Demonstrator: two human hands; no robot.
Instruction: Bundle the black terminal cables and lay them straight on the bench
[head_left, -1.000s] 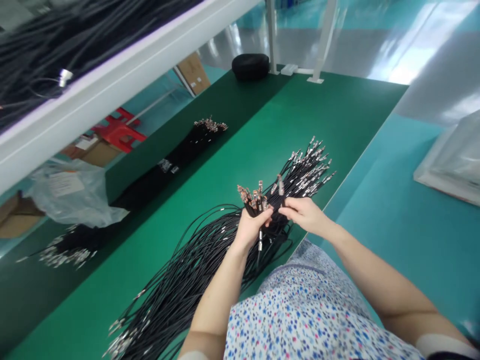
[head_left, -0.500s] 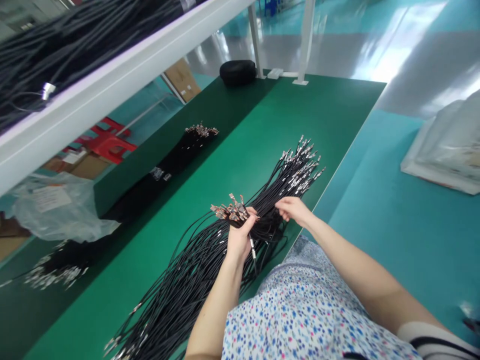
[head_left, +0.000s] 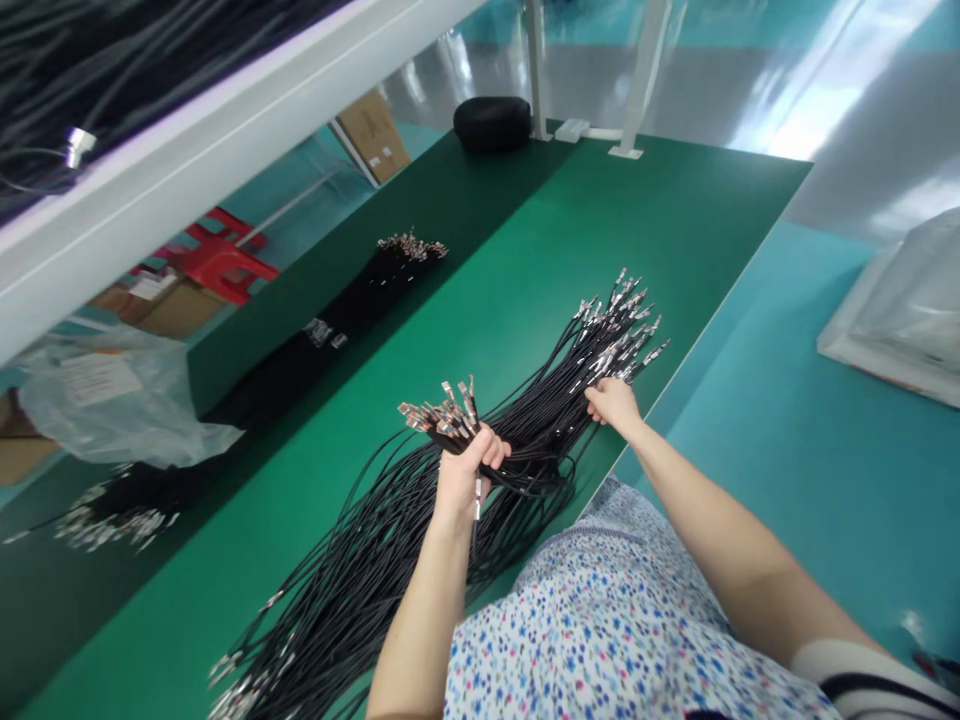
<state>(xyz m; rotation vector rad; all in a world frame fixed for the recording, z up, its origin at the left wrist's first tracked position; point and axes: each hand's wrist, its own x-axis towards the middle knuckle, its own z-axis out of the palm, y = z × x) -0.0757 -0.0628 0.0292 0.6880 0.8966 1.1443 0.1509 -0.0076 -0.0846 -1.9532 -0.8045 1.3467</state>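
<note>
My left hand is wrapped round a bunch of black cables, whose copper-coloured terminals fan out above the thumb. One silver-tipped end hangs below this fist. Close to the table's front edge, my right hand has its fingers pinched together at the near side of the large cable bundle, just below the silver terminals. Whether a single cable is between those fingertips is too small to make out. The bundle's long black lengths run toward the lower left, where more silver ends lie.
A second tied bundle of black cables lies further back on the green table. Over it runs a white shelf loaded with cables. A clear plastic bag, a black case and shelf posts stand around.
My right hand has moved away along the bundle toward the silver terminals. My left hand has shifted slightly left with its bunch of cables. The view has moved a little.
</note>
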